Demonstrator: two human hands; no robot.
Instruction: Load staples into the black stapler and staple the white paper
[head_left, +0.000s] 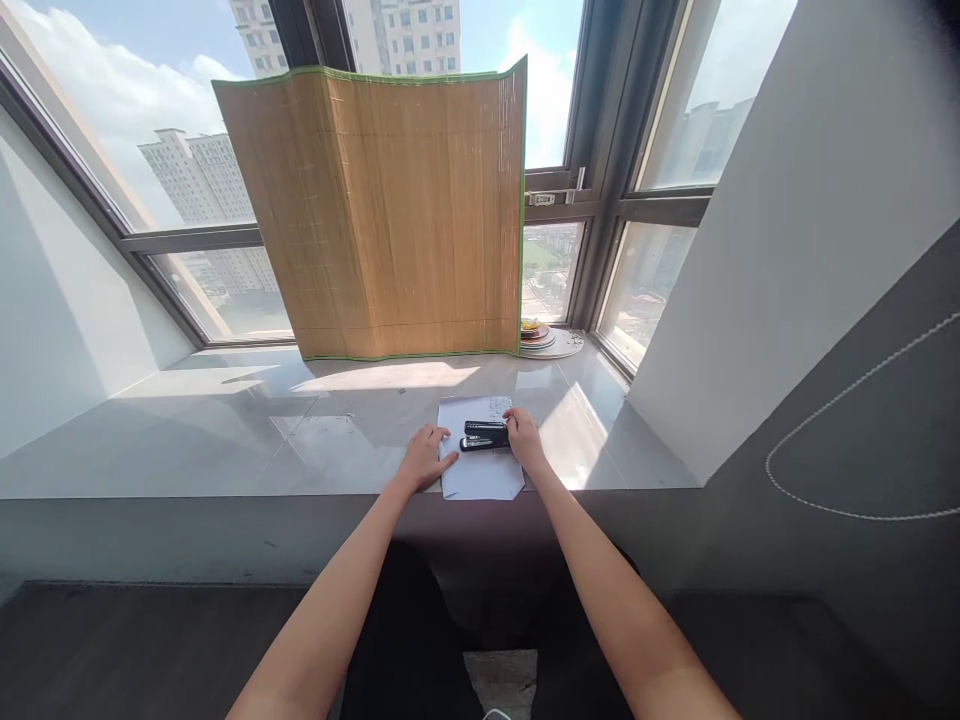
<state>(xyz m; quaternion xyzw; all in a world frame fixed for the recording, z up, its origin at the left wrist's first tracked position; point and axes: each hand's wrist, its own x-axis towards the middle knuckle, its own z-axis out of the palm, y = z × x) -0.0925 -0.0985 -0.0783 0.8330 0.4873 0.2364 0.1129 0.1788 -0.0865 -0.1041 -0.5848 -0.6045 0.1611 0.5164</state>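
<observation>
The stapler (pixel 484 436) lies on its side across the upper half of the paper (pixel 480 470), black, with its long body running left to right. The paper sits flat on the desk (pixel 300 440), close to the near edge, right in front of me.

My right hand (pixel 523 437) is at the stapler's right end, fingers curled onto it from above; my grip there looks closed lightly on the stapler's end, though from this angle I cannot tell how firmly. My left hand (pixel 425 457) rests palm down at the paper's left edge, fingers spread and released, pinning the sheet rather than grasping anything.

I judge the step in hand to be taking up the stapler while the sheet is kept from sliding. The stapler is not yet lifted; it is in contact with the paper along its length. The next move, as I see it, calls for a fuller hold around the stapler's body, a clean lift clear of the sheet, and steady pressure from my left hand so the paper stays square.

Farther out, a bamboo mat (pixel 382 215) stands upright against the window (pixel 667 130), folded at an angle. To its right, on the same surface, a stack of plates (pixel 551 342) sits near the window frame, well apart from my hands. Small specks lie scattered on the desk to the left of the paper; too small to tell what they are.
</observation>
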